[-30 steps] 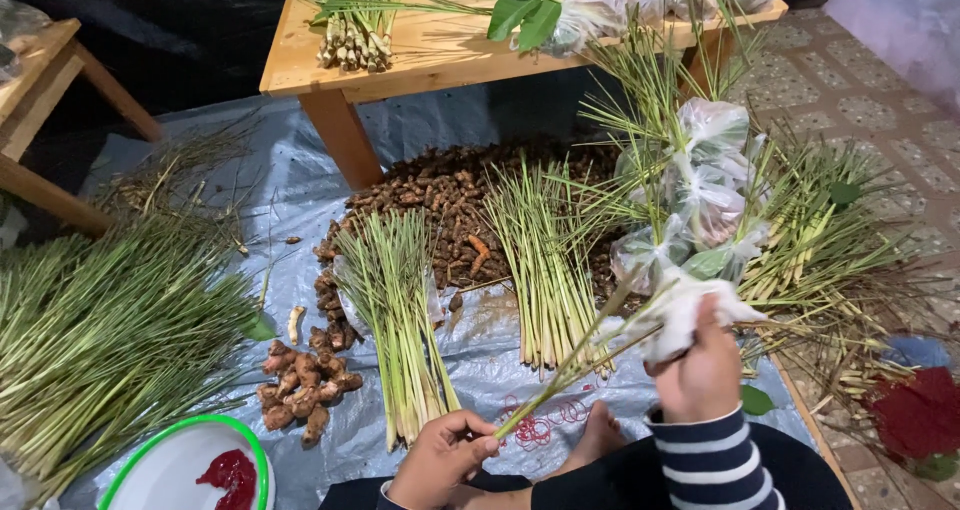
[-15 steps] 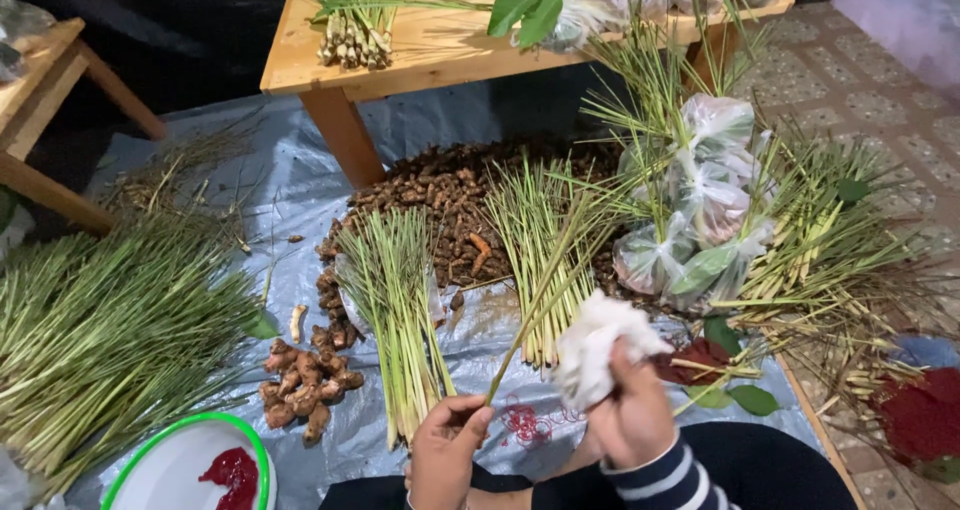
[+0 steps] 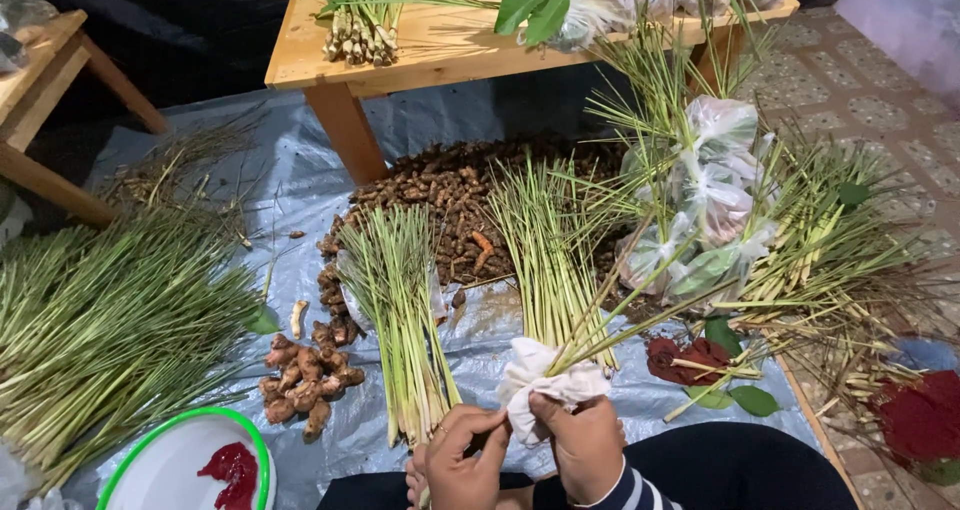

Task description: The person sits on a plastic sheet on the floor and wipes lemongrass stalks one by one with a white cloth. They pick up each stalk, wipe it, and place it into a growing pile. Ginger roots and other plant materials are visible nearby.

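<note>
Both hands [image 3: 530, 448] grip lemongrass stalks [image 3: 640, 305] pointing up-right.

My left hand [image 3: 462, 458] is bare, with a thin ring on one finger. My right hand [image 3: 578, 445] is bare too; its wrist wears a sleeve [image 3: 628, 492] striped dark navy and white. Dark trousers [image 3: 730, 470] cover my lap.

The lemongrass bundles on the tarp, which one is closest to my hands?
The narrow bundle ending right by your left hand; the other bundle lies farther right, beyond the white cloth.
</note>
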